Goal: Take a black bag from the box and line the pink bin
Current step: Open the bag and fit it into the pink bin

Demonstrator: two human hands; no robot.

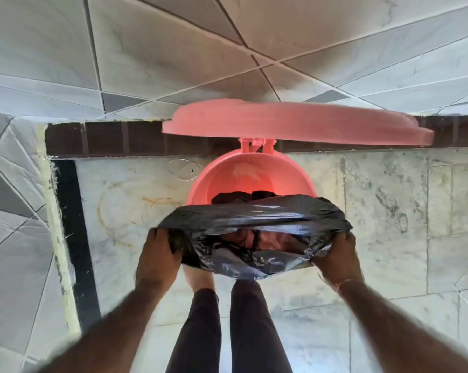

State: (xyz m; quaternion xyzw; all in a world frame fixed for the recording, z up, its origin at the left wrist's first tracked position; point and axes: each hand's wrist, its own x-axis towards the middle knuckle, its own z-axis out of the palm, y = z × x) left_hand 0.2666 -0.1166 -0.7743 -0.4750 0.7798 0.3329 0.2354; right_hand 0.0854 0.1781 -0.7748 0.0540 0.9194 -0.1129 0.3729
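A pink bin (227, 173) stands on the marble floor against the wall, its round lid (294, 122) swung up on the hinge. A black bag (254, 216) is stretched open over the near part of the bin's rim, and part of it hangs down inside the bin. My left hand (160, 254) grips the bag's left edge. My right hand (337, 254) grips its right edge. Both hands pull the mouth wide at the near side of the bin. The box is not in view.
A tiled wall (173, 49) rises right behind the bin, with a dark brown skirting strip (106, 138) at its foot. A second tiled wall (12, 211) and a black floor border (73, 224) close off the left. My legs (227, 332) stand just before the bin.
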